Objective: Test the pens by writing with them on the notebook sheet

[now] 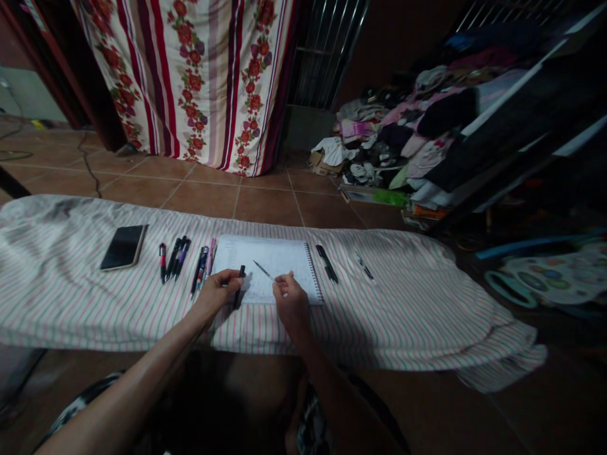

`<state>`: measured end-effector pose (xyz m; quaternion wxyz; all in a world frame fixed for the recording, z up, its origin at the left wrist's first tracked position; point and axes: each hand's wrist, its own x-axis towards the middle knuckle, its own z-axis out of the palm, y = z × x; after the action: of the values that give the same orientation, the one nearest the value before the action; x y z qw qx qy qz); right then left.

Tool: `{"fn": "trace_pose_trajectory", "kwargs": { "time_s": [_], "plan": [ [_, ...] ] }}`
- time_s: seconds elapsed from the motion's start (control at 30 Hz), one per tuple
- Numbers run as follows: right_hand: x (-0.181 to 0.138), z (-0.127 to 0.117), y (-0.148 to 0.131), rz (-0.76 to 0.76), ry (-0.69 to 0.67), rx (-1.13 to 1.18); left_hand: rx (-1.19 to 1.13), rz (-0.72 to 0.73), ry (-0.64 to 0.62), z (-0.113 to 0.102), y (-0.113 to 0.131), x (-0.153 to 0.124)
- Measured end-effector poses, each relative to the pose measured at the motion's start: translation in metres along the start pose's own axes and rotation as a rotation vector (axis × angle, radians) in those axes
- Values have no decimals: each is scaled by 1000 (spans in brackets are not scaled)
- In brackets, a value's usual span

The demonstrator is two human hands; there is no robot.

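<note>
My left hand (pixel 219 292) is closed on a dark pen cap or barrel (pixel 239 285) at the near left corner of a spiral notebook (pixel 279 260). My right hand (pixel 290 298) pinches a thin pen (pixel 263 271) whose tip points up and left over the white page. Both hands rest on a striped cloth (pixel 95 303) covering a low surface. Left of the notebook lie several pens (pixel 174 258) and more coloured pens (pixel 202 268).
A dark phone (pixel 124 247) lies at the left of the cloth. A black pen (pixel 327 263) and another pen (pixel 364 266) lie right of the notebook. Beyond are tiled floor, a floral curtain (pixel 208 82) and a pile of clothes (pixel 403 133).
</note>
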<state>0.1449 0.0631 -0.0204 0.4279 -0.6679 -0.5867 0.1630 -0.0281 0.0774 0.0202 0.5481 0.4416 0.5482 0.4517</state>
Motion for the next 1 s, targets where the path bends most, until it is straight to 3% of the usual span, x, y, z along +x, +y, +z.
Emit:
{"fn": "trace_pose_trajectory", "kwargs": {
  "time_s": [0.17, 0.4, 1.0],
  "plan": [
    [-3, -4, -4, -153, 29, -273, 37, 25, -10, -4, 7, -7],
    [-8, -8, -7, -177, -80, -457, 86, 59, -69, -6, 3, -9],
    [-3, -11, -7, -124, -106, -439, 100, 62, -81, -3, -7, -5]
  ]
}}
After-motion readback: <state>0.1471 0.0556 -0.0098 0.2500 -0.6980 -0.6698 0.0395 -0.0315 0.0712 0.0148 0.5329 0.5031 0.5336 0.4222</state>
